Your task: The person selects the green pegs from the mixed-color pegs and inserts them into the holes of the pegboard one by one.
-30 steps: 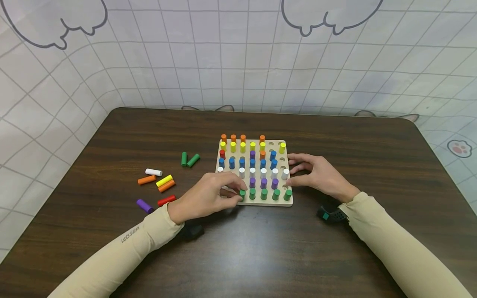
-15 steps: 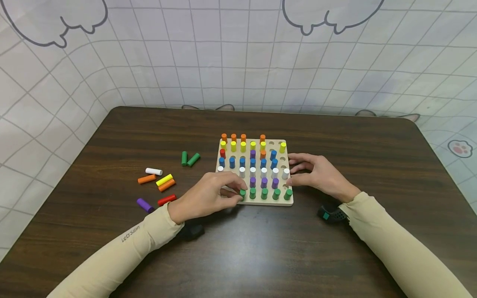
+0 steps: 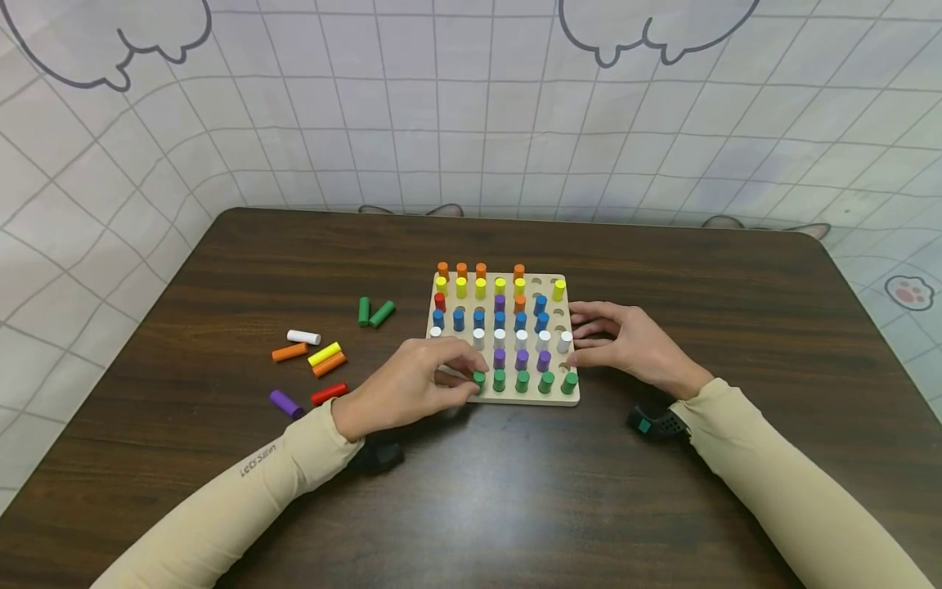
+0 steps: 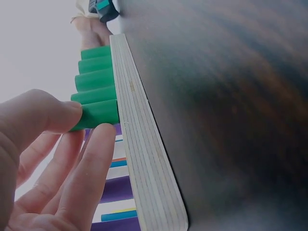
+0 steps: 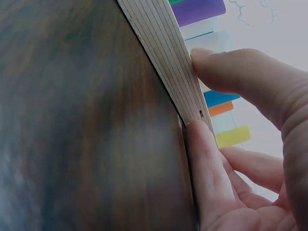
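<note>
My left hand (image 3: 419, 380) pinches a green peg (image 4: 102, 113) between thumb and fingers at the front of the wooden pegboard (image 3: 522, 398). This peg stands upright with its lower end at the board, level with a row of other green pegs (image 3: 522, 381). My right hand (image 3: 625, 343) rests against the board's right edge. In the right wrist view its thumb touches the upper edge and a fingertip presses the side. White pegs (image 3: 521, 339), blue pegs (image 3: 500, 321), purple pegs (image 3: 522, 360) and yellow pegs (image 3: 481, 288) fill rows behind. My left hand covers the board's front left corner.
Loose pegs lie on the dark table (image 3: 478, 507) left of the board: two green pegs (image 3: 382, 314), a white peg (image 3: 303, 337), a purple peg (image 3: 285, 404), a red peg (image 3: 329, 393), a yellow peg (image 3: 325, 354) and two orange pegs (image 3: 290, 352). Several board holes (image 3: 558, 312) are bare.
</note>
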Demonstrator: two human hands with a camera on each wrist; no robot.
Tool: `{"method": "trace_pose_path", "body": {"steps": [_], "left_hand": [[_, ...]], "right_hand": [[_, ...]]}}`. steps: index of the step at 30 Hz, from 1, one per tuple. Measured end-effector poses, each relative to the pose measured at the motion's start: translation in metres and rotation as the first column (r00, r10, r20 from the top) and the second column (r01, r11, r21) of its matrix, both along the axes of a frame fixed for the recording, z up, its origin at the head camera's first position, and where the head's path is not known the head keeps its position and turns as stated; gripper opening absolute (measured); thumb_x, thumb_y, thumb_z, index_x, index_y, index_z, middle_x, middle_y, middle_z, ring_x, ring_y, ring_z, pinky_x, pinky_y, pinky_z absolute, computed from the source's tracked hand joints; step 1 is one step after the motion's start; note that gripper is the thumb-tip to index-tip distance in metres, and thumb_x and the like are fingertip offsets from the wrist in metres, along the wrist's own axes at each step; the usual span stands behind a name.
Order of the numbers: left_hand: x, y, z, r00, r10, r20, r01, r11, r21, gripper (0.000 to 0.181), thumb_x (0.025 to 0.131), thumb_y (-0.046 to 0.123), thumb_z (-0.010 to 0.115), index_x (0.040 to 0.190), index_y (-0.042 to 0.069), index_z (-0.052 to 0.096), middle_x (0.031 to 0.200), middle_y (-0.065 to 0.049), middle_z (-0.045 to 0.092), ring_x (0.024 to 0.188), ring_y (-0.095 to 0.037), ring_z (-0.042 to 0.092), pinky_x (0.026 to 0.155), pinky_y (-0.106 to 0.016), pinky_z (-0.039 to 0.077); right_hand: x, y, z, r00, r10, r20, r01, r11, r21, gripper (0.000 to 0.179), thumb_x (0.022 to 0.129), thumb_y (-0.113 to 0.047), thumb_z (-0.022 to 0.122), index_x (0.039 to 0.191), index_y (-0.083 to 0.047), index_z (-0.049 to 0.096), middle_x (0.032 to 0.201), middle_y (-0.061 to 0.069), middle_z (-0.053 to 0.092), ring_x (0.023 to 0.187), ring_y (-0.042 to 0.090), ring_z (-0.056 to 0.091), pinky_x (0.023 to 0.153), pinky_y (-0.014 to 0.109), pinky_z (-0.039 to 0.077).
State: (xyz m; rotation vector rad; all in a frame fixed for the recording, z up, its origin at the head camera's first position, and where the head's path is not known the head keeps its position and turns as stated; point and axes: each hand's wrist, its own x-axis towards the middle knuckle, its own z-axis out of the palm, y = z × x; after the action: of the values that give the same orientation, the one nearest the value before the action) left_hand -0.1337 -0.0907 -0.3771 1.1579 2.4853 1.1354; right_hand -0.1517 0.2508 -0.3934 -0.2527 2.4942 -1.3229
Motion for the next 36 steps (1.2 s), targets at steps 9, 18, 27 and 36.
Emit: {"method": "trace_pose_path", "body": {"steps": [9,18,27,36], "left_hand": [[0.0012,0.0006,0.0014,1.000,0.006,0.007,-0.006,1.000,0.006,0.024,0.091,0.008,0.077,0.114,0.010,0.070,0.114,-0.004,0.074,0.102,-0.014,0.076,0.092,-0.027,0.062],[0.0002,0.0003,0.0012,0.999,0.034,-0.020,-0.034,0.999,-0.008,0.024,0.092,0.010,0.077,0.115,0.010,0.070,0.113,-0.004,0.076,0.101,-0.014,0.076,0.091,-0.028,0.063],[-0.0004,-0.0022,0.0036,0.998,0.054,-0.038,-0.054,0.999,-0.003,0.024,0.091,0.008,0.078,0.113,0.009,0.072,0.113,-0.005,0.077,0.099,-0.014,0.078,0.089,-0.028,0.063],[0.0001,-0.0012,0.0032,0.998,0.044,-0.052,-0.045,0.999,-0.003,0.023,0.089,0.008,0.079,0.112,0.009,0.073,0.110,-0.005,0.078,0.096,-0.013,0.078,0.087,-0.026,0.063]], "right_hand": [[-0.0005,0.0009,0.0003,1.000,0.011,0.012,-0.011,1.000,-0.024,0.083,0.083,-0.034,0.087,0.153,-0.012,0.048,0.133,0.010,0.067,0.118,0.024,0.064,0.089,0.013,0.055],[-0.0010,0.0018,0.0002,1.000,0.014,0.010,-0.014,1.000,-0.012,0.082,0.084,-0.035,0.086,0.153,-0.013,0.047,0.136,0.009,0.065,0.119,0.024,0.064,0.089,0.012,0.054],[-0.0010,0.0020,-0.0006,1.000,0.009,0.009,-0.009,1.000,-0.006,0.083,0.084,-0.036,0.087,0.153,-0.013,0.047,0.134,0.009,0.067,0.118,0.023,0.064,0.089,0.012,0.053],[-0.0003,0.0019,0.0000,1.000,0.010,0.008,-0.010,1.000,-0.008,0.082,0.085,-0.035,0.086,0.153,-0.013,0.048,0.133,0.009,0.067,0.117,0.023,0.063,0.089,0.013,0.053]]}}
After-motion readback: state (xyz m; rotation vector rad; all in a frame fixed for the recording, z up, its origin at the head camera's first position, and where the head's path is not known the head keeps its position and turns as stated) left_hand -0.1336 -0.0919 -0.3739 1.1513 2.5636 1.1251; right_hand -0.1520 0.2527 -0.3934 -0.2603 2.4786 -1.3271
